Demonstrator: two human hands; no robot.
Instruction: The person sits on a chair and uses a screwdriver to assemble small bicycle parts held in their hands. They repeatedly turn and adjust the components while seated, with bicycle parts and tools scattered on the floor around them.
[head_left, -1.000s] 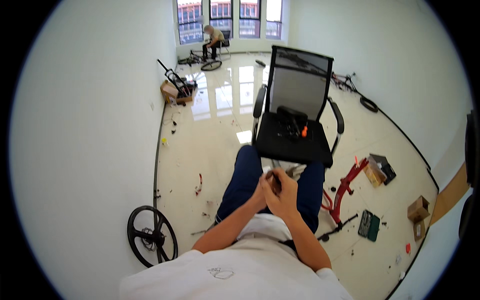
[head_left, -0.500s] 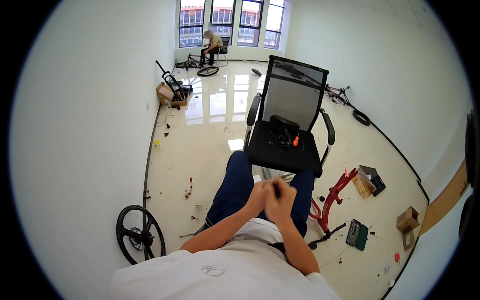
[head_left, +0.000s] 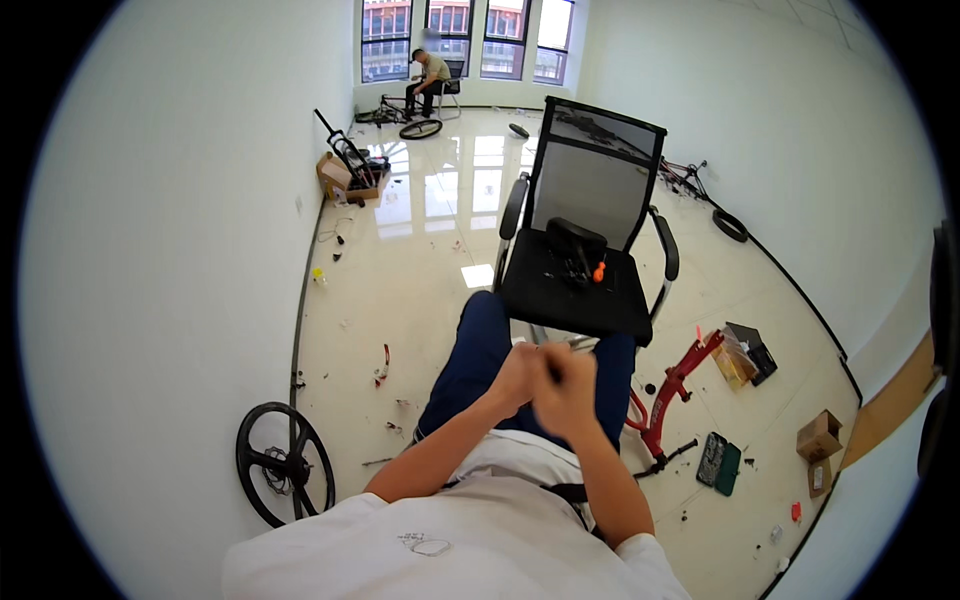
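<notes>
My left hand point(head_left: 517, 378) and my right hand point(head_left: 566, 392) meet above my lap, fingers curled and pressed together. A small dark spot shows within the curled right hand, too blurred to name. Whatever the left fingers grip is hidden. In front of my knees stands a black mesh-backed office chair point(head_left: 535, 302). On its seat lie a black bicycle saddle point(head_left: 575, 236), several small dark parts and an orange-handled screwdriver point(head_left: 599, 272).
A red bicycle frame point(head_left: 672, 395) stands right of my legs, near an open green tool case point(head_left: 718, 465) and cardboard boxes point(head_left: 820, 436). A black spoked wheel point(head_left: 290, 466) leans at the left wall. Another person point(head_left: 430, 80) sits by the windows beside a wheel point(head_left: 421, 129).
My hands stay together over my lap, the right one turned slightly and lifted a little. The whole view has shifted slightly; the chair and its contents look unchanged.
</notes>
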